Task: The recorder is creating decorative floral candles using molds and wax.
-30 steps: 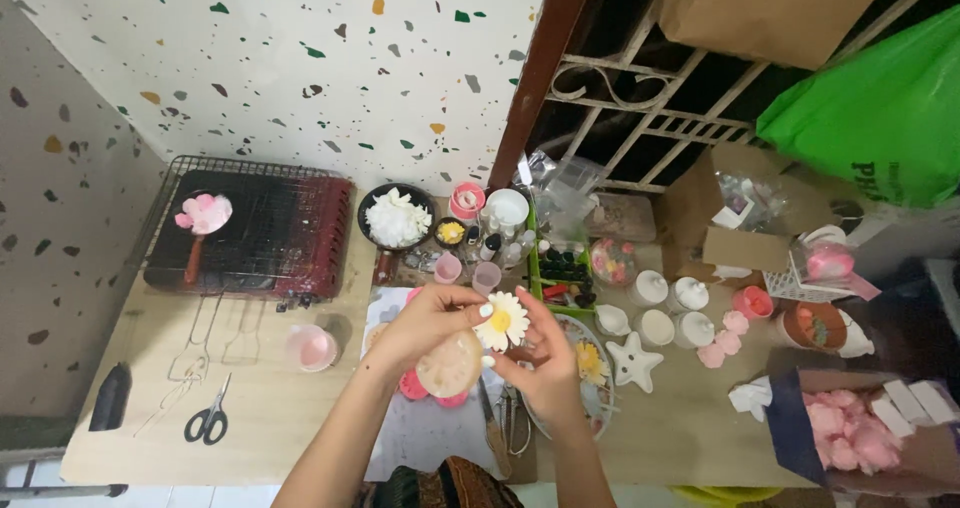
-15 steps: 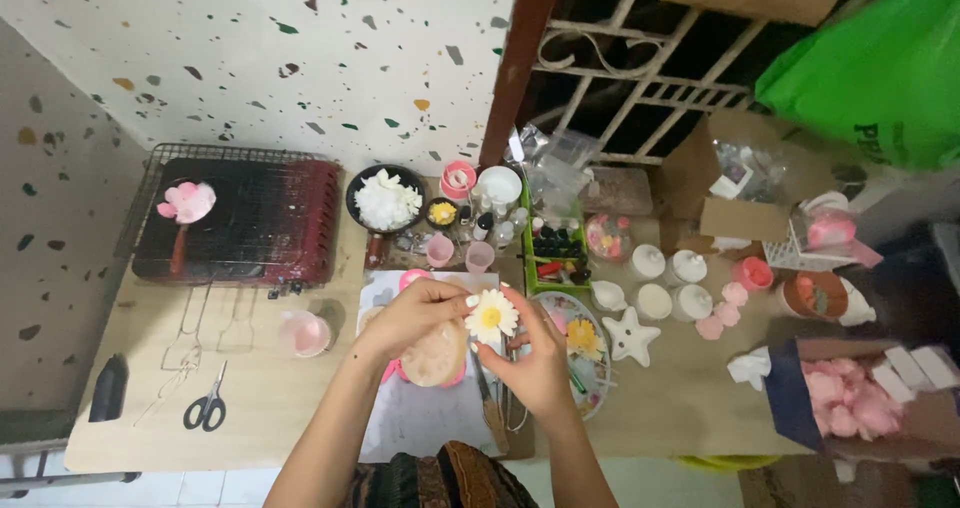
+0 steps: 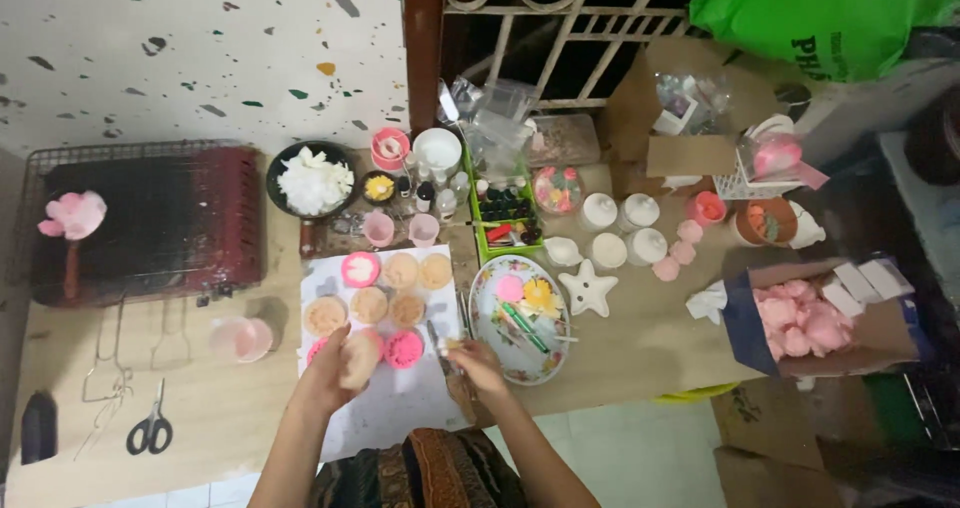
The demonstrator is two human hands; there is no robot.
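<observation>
My left hand (image 3: 330, 373) is closed around a round tan piece (image 3: 362, 358) just above the white sheet (image 3: 400, 408). On that sheet lie several round tan and pink moulded pieces (image 3: 388, 290). My right hand (image 3: 482, 366) rests at the sheet's right edge, its fingers pinched on a small pale stick (image 3: 445, 346). It is beside the oval patterned plate (image 3: 485, 313), which holds a pink disc, a yellow flower (image 3: 540, 294) and thin tools. I cannot see the white daisy-like flower in either hand.
A wire rack with a dark red tray (image 3: 150, 218) and a pink flower (image 3: 72, 215) is at left, with scissors (image 3: 150, 431) and a pink cup (image 3: 240, 339) below. Behind are a pan of white flakes (image 3: 312, 180), a green tray of bottles (image 3: 505, 218) and a white star (image 3: 588, 290). A box of pink flowers (image 3: 800, 323) is at right.
Both hands held a white daisy-like flower up between them. Now they are lowered and apart, the left on a tan piece, the right at the sheet's edge.
</observation>
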